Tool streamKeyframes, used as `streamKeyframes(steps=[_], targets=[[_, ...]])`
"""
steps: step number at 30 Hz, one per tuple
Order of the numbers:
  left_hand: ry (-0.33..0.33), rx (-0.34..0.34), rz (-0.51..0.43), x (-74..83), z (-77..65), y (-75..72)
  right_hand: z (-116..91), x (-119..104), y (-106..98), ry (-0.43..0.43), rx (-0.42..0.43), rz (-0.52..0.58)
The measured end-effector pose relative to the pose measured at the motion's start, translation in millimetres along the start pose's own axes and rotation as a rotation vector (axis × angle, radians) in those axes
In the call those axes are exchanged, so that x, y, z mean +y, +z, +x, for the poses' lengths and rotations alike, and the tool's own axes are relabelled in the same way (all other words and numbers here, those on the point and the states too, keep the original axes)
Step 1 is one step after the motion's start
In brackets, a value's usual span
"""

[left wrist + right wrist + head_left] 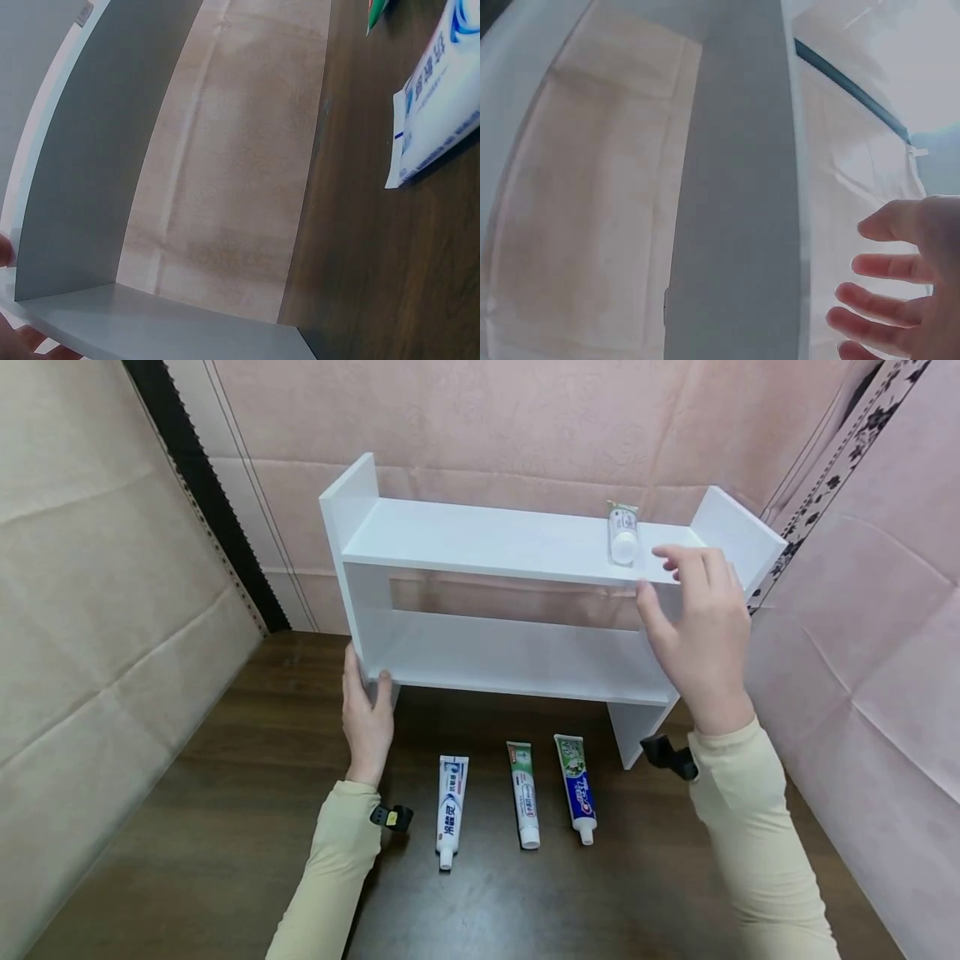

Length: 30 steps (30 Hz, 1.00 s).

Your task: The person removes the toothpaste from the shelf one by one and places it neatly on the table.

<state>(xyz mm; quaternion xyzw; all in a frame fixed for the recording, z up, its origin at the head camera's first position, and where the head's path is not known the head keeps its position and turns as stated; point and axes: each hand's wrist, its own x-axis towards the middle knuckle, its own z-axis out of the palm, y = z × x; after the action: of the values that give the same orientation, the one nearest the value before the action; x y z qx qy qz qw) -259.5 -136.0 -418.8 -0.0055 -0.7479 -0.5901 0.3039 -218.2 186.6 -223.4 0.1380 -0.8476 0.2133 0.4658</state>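
Note:
A white two-tier shelf [480,539] stands on the table. My left hand [367,727] grips its left side panel low down; in the left wrist view the thumb and fingertips show at the panel's edge. On the top board lies a white toothpaste tube [623,533], cap toward me. My right hand [701,627] hovers in front of the top board's right end, thumb and fingers apart with nothing between them. On the table lie a white-and-blue toothpaste tube [452,810], a green-and-white toothpaste tube [524,793] and a green-and-blue toothpaste tube [576,787], caps toward me.
The dark wooden table [225,852] carries everything. Pale cloth hangs at the left [112,610], behind and at the right [862,677], close to the shelf's right end. The lower board [517,652] has open space above it.

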Motion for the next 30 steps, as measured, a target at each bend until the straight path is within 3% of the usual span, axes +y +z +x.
streamKeyframes(steps=[8, 14, 22, 25, 30], targets=[[-0.001, 0.008, 0.012, 1.7, -1.0, 0.2, 36, 12, 15, 0.007, -0.187, -0.026], [0.000, 0.002, 0.008, 1.6, -1.0, -0.9, 49, 22, 21, 0.067, -0.304, -0.032], [0.023, 0.005, 0.001, 0.4, 2.5, -1.3, 65, 25, 18, 0.058, -0.468, -0.047], [0.019, 0.004, 0.006, 0.2, 2.0, -1.2, 65, 25, 18, 0.067, -0.493, -0.050], [0.021, -0.002, 0.003, -1.0, 0.1, -0.4, 57, 25, 19, 0.078, -0.461, -0.051]])
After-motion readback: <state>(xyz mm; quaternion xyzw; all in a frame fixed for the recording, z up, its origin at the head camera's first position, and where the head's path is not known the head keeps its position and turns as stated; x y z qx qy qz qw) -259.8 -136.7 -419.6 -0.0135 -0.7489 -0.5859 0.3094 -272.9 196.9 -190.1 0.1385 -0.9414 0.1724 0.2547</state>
